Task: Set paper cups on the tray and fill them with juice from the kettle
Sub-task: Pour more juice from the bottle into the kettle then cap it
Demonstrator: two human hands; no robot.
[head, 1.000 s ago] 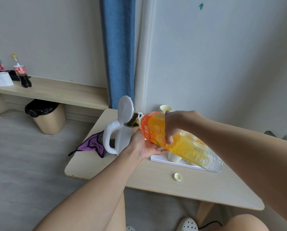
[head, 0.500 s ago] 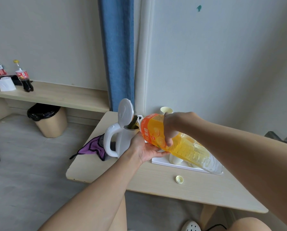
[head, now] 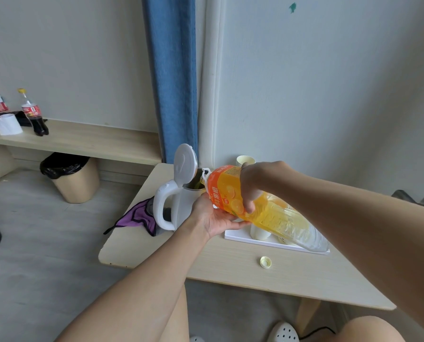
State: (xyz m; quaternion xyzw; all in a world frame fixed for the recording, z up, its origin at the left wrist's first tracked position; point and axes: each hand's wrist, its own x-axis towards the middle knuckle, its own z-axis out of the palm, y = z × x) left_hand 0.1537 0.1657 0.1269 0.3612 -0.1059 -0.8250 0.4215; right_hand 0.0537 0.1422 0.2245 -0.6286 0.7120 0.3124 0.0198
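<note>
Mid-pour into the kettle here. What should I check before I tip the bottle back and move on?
1. Kettle lid open: ok.
2. Juice bottle mouth over the kettle opening: ok.
3. Two-handed hold, right hand gripping from above, left hand supporting beneath: ok.
4. Juice level inside the kettle: cannot tell, the inside is hidden.
5. Paper cups on the tray: some are there, but the count is cannot tell because the bottle hides most of them.
6. Bottle cap lying on the table, ready for recapping: ok.
</note>
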